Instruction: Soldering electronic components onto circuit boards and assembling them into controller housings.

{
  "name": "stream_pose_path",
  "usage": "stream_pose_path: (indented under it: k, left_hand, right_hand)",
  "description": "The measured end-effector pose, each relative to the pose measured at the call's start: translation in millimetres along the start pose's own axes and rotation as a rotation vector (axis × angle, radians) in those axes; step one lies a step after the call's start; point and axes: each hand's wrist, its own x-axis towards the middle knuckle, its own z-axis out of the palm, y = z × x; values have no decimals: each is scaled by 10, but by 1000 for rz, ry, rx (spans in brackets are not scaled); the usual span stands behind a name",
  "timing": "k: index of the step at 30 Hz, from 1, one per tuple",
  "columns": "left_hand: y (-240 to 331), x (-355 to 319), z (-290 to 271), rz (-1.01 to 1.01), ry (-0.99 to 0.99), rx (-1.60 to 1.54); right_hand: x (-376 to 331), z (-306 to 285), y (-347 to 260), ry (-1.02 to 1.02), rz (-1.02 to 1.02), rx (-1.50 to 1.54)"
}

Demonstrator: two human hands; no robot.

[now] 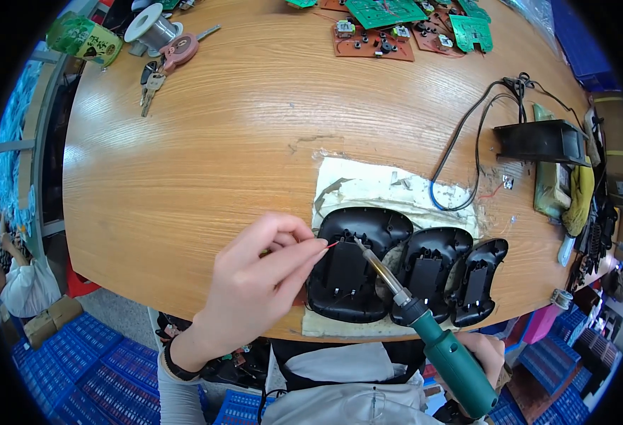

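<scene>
My left hand (265,265) is closed in a pinch, with a thin red wire (331,245) held between thumb and forefinger. The wire's end reaches over the largest black plastic shell (357,301). From the lower right, my right hand (487,352) grips a soldering iron (456,365) with a green handle, which hides part of the fingers. The iron's metal tip is over that same shell, close to the wire. Two more black shells, a middle one (425,273) and a right one (476,280), lie beside it in a row. All three rest on a white, stained sheet (368,180).
Green and brown circuit boards (374,44) lie at the far edge. A solder spool (154,30), keys (151,88) and pink tape (180,51) are at far left. A black box-shaped holder (541,142) and a looped black cable (460,134) occupy the right side.
</scene>
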Motion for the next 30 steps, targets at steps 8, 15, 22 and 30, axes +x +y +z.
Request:
stream_pose_path:
  k: [8,15,22,30]
  left_hand:
    - [-47,28,92,205,13,195]
    - [-44,37,123,221,31,264]
    - [72,109,99,171,-11,241]
    - [52,80,75,142,-34,286]
  right_hand:
    - [53,73,-110,-11,14,-65]
    - [67,74,-244,7,108,-293]
    - [88,0,-215,-20,152,-118]
    - [126,86,-363,-1,321,-117]
